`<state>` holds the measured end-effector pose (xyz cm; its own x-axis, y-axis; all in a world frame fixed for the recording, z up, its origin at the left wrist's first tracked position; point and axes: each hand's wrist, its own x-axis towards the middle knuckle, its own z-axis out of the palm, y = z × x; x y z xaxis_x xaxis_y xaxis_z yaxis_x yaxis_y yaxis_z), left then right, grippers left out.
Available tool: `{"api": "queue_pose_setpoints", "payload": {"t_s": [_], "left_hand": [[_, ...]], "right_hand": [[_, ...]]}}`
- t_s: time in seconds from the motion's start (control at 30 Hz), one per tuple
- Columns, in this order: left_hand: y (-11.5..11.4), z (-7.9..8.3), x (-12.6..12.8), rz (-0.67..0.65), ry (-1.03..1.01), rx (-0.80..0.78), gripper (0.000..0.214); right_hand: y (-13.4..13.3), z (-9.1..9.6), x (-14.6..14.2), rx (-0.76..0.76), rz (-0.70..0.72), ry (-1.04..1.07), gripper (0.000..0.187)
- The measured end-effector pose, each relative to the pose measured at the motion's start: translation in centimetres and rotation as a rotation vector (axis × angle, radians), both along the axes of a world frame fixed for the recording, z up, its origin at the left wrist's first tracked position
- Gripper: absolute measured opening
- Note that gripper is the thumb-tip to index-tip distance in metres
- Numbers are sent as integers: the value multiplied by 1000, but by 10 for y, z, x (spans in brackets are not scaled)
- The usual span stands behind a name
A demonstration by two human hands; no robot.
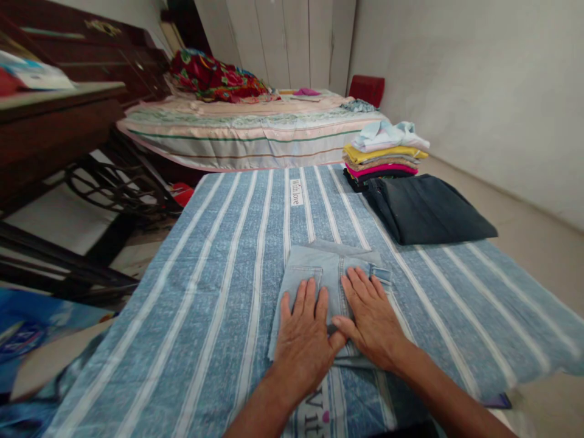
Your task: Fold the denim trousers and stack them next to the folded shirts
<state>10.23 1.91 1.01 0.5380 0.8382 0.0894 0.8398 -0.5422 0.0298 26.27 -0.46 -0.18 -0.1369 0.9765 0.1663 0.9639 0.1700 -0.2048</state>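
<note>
The left hand point(305, 334) and right hand point(371, 319), palms down and fingers outstretched, lie flat upon a folded light-blue denim garment point(331, 281) on a striped cloth point(219, 274). Farther off to the right, folded dark trousers point(438, 210) adjoin a clothes stack point(385, 155).

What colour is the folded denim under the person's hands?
The folded denim is a pale, faded blue; it shows best in the head view.
</note>
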Motion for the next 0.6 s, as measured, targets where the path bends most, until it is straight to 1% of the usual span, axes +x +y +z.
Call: {"api": "queue_pose_setpoints", "payload": {"t_s": [0.1,0.23,0.3,0.4,0.5,0.6], "left_hand": [[1,-2,0,-5,5,-30,63],[0,-1,1,-9,-9,-30,62],[0,1,-1,-10,-23,-45,62],[4,8,-7,-48,-65,-126,63],[15,20,-13,-50,-132,-184,53],[37,28,-11,-8,-129,-138,45]], "right_hand": [[0,-2,1,11,0,14,69],[-1,-2,1,14,-6,10,69],[-1,1,1,0,-9,15,69],[3,12,1,-26,-38,50,68],[13,27,1,-12,-83,75,70],[26,31,-2,-5,-88,55,69]]}}
